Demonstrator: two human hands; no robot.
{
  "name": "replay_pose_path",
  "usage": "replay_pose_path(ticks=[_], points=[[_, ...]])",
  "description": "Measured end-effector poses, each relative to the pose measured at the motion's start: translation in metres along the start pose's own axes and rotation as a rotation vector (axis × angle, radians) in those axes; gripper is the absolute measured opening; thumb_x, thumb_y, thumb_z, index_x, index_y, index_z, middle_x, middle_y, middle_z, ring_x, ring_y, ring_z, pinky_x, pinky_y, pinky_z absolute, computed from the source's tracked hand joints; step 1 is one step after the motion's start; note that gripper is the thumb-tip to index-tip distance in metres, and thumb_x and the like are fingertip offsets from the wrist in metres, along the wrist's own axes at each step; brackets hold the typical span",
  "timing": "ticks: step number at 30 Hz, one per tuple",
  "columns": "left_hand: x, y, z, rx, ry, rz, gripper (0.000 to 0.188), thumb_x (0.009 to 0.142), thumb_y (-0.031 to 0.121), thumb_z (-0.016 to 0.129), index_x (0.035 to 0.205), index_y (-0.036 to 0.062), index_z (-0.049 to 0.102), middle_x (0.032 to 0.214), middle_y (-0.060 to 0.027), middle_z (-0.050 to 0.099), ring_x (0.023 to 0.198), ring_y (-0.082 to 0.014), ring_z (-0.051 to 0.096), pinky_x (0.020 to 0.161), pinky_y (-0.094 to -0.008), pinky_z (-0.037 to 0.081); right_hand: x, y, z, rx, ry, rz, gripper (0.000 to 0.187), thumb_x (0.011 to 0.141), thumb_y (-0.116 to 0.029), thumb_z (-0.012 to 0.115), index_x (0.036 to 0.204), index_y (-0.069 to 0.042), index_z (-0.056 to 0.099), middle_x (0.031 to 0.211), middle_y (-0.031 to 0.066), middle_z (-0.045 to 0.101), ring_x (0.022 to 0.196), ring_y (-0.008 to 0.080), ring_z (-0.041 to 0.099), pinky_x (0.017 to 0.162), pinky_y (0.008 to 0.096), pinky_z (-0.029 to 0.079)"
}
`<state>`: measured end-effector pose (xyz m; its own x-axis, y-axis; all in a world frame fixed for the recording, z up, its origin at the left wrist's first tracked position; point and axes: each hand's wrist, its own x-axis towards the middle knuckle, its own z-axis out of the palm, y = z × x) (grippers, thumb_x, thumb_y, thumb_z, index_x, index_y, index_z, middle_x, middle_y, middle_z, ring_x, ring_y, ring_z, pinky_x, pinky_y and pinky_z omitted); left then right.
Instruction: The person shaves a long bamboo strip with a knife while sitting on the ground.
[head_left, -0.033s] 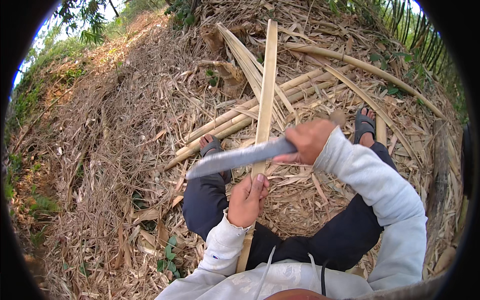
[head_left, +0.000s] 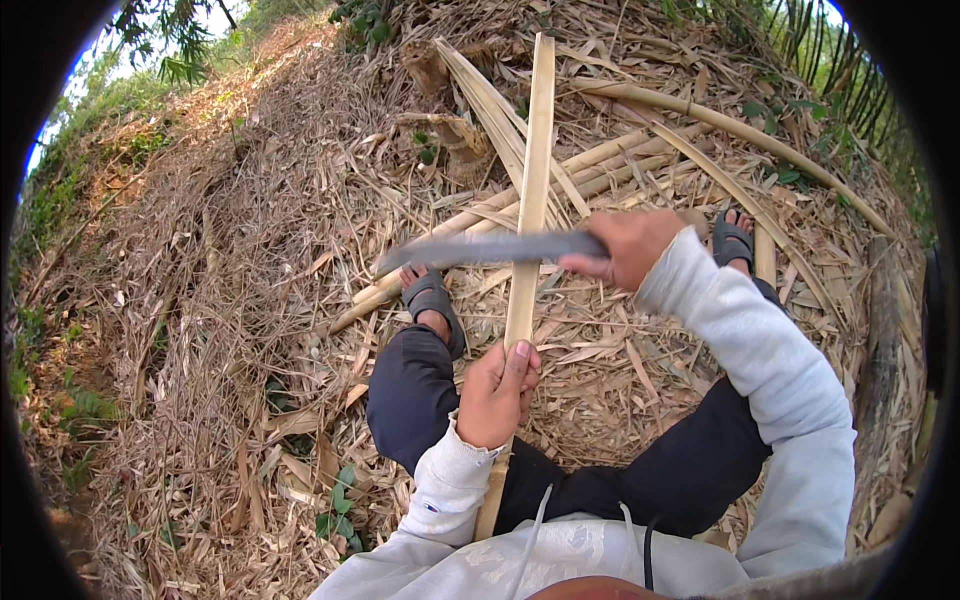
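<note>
My left hand (head_left: 497,392) is closed around a long, split bamboo strip (head_left: 539,140), with the thumb on top. The strip runs from my lap away from me, past the hand to the far side. In my right hand (head_left: 632,246) is a machete (head_left: 470,248), gripped by its handle. Its dark, motion-blurred blade points left and crosses over the strip beyond my left hand. I cannot tell whether the blade touches the strip.
Split bamboo strips (head_left: 490,112) fan out beyond my hands, near a cut stump (head_left: 460,140). Bamboo poles (head_left: 590,160) lie crosswise behind my sandalled feet. A longer curved pole (head_left: 740,125) lies at the far right. Dry leaves (head_left: 240,260) cover the sloping ground.
The machete and my right hand have moved farther away along the strip, and the blade lies more nearly level across the view. My left hand has barely moved.
</note>
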<state>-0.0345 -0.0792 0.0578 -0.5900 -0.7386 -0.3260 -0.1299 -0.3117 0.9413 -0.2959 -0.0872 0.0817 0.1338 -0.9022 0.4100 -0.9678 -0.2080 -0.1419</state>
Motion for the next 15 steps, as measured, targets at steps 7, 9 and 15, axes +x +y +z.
replay_pose_path(ticks=[7, 9, 15], points=[[0.000, 0.003, -0.004, -0.055, -0.006, -0.028, 0.029, 0.105, 0.031, 0.039, 0.093, 0.0072, 0.050, 0.065, 0.0049, 0.039, 0.045, -0.0024, 0.032, 0.039, -0.0210, 0.027, -0.003, -0.005, -0.005, -0.082, -0.144, 0.001, 0.074, 0.090, -0.072, 0.035, 0.084, -0.003, 0.061, 0.067, 0.0178, 0.065, 0.062, 0.0338, 0.067, 0.055, 0.0419, 0.055], [-0.005, 0.008, 0.001, -0.071, -0.034, -0.039, 0.029, 0.105, 0.032, 0.039, 0.093, 0.0075, 0.049, 0.065, 0.0049, 0.039, 0.045, -0.0022, 0.032, 0.039, -0.0209, 0.027, 0.007, 0.023, -0.008, -0.068, -0.048, -0.023, 0.074, 0.091, -0.072, 0.033, 0.084, -0.003, 0.062, 0.066, 0.0166, 0.065, 0.061, 0.0330, 0.067, 0.056, 0.0409, 0.055], [0.004, 0.005, 0.002, -0.054, 0.002, -0.069, 0.028, 0.105, 0.032, 0.040, 0.093, 0.0080, 0.048, 0.064, 0.0050, 0.036, 0.043, -0.0023, 0.028, 0.038, -0.0198, 0.023, 0.004, 0.035, 0.008, -0.046, -0.036, 0.232, 0.059, 0.091, -0.064, 0.045, 0.081, -0.008, 0.061, 0.059, 0.0169, 0.060, 0.056, 0.0368, 0.063, 0.054, 0.0456, 0.051]])
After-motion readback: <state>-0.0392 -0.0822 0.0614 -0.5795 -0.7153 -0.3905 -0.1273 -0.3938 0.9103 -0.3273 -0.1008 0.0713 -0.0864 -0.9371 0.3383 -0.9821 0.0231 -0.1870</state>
